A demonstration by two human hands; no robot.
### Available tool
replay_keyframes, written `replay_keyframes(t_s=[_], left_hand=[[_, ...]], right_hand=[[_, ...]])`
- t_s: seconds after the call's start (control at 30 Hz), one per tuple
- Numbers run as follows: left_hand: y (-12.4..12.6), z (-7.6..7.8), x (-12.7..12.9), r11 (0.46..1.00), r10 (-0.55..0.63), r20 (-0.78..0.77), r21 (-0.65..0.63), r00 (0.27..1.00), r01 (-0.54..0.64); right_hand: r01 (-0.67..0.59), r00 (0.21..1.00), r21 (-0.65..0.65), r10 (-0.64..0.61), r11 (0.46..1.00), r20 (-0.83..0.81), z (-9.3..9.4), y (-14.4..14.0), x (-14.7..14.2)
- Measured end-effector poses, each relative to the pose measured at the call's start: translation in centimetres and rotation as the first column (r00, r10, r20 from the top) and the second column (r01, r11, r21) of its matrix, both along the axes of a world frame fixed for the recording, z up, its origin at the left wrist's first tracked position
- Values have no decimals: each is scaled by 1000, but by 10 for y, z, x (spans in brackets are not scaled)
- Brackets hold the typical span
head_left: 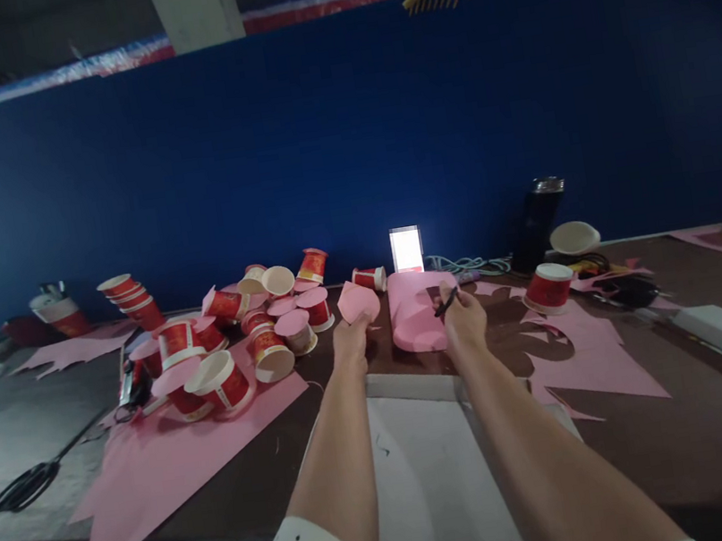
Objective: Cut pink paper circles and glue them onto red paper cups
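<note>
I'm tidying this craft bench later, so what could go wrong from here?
The right hand holds small scissors close to the left hand, which pinches a pink paper piece; a slip might nick a finger. The heaped red paper cups lie close by the left forearm, so a sideways sweep could scatter them.

Left hand [350, 337]: reaching forward, fingers pinching closed.
Right hand [464, 320]: extending forward, fingers curling shut.
Forearms: stretching out, nearly parallel.
</note>
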State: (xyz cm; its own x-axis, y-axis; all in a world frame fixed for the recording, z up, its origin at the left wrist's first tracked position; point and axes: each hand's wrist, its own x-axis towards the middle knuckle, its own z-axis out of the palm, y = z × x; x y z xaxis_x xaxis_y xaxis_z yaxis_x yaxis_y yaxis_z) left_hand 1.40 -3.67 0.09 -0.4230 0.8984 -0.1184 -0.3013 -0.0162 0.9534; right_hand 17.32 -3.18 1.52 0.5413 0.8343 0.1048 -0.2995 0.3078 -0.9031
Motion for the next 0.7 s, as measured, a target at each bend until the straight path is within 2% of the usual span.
replay_keyframes(t_s=[0.17, 0.27, 0.37, 0.43, 0.53, 0.6, 0.7], left_hand=[[-5, 8, 4, 992, -71, 18, 103, 997, 69], [-11, 16, 7, 977, -101, 17, 188, 995, 96], [-19, 25, 9, 943, -167, 46, 299, 985, 146], [-23, 30, 10, 927, -212, 72, 331, 975, 177], [-27, 35, 10, 929, -250, 85, 302, 965, 214], [-29, 37, 10, 932, -270, 89, 274, 959, 237], [-29, 36, 10, 932, -289, 76, 250, 954, 262]], right_hand=[[180, 983, 231, -169, 956, -68, 15, -5, 5], [276, 952, 364, -305, 890, 24, 27, -19, 2], [267, 913, 451, -373, 851, 163, 35, -34, -4], [249, 904, 449, -372, 858, 211, 38, -39, -7], [214, 914, 415, -331, 884, 233, 39, -40, -9], [152, 943, 395, -253, 906, 218, 39, -38, -10], [14, 985, 348, -73, 937, 158, 39, -36, -12]])
